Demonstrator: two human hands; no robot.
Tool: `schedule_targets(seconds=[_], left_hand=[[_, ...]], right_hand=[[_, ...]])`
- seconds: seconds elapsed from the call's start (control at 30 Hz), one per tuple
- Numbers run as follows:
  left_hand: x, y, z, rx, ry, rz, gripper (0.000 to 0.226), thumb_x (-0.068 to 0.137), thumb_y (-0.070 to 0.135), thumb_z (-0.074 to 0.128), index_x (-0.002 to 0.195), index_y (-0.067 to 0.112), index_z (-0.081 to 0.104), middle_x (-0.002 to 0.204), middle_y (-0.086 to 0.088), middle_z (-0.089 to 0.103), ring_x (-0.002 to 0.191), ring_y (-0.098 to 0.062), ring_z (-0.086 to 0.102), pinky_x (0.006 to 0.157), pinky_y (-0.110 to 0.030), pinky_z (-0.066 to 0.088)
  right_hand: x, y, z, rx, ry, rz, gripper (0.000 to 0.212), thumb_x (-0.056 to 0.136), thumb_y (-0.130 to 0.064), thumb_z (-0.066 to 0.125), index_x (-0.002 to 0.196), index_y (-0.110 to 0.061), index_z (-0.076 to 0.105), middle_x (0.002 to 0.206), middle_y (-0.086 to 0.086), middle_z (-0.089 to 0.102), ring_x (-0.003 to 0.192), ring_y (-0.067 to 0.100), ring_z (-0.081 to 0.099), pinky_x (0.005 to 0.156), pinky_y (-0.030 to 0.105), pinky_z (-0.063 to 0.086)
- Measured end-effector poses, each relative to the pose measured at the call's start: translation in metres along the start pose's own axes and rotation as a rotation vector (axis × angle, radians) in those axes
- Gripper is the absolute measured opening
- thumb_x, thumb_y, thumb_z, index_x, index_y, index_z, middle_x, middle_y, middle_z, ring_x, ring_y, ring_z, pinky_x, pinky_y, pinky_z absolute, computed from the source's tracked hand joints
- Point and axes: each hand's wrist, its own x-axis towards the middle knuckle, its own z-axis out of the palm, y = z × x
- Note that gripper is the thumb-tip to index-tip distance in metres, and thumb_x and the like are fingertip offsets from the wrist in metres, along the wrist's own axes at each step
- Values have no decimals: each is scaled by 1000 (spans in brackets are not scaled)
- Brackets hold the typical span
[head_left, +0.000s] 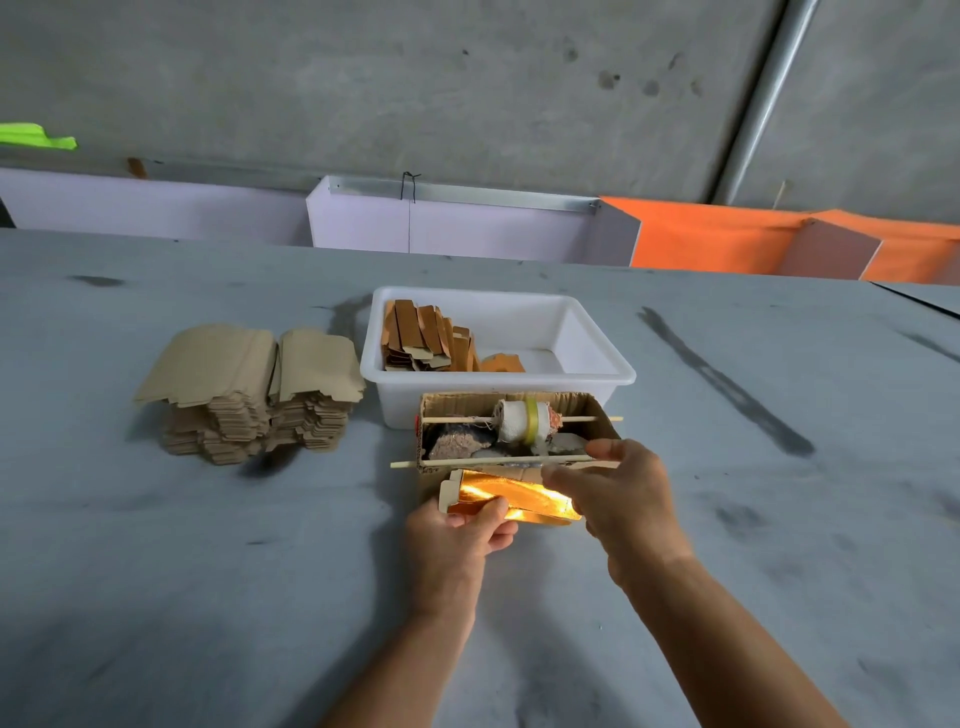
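Where the grey table (156, 571) runs toward its left edge, a tall pile of flat tan cardboard cut-outs (249, 395) stands by itself. Near the middle of the table's front edge, the left hand (457, 540) pinches the left end of a shiny gold folded card piece (519, 496). The thumb lies on top and the fingers curl under it. The gold piece is held just above the table, right in front of a small open brown cardboard box (457, 400).

Two thin wooden sticks (467, 461) go across that box. A white cloth roll with a yellow band (522, 421) sits on the far stick. Behind the box, touching it, is a white plastic tub (400, 405). Brown folded card pieces (426, 338) lean in the tub's left side.

The right hand (623, 499) grips the right end of the gold piece. Its thumb presses on the piece's top edge, and one finger reaches over the near stick.
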Motion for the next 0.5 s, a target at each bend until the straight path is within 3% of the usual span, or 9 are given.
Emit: schedule_targets(seconds=[0.23,0.5], left_hand=[[-2,2,0,21,19,-31,9,78,0,72,80,5,64,59,-5,70,55,-21,69,51,-23,55],[-3,3,0,58,21,-47,11,78,3,72,85,1,64,61,-4,71,58,-22,70,57,-28,58]], right_hand=[[-4,11,6,32,19,-6,43,72,-17,81,103,-18,51,76,-2,64,69,12,61,51,21,41],[-4,16,7,20,15,-38,41,75,-14,79,103,-17,50,75,1,64,70,11,61,52,18,42]])
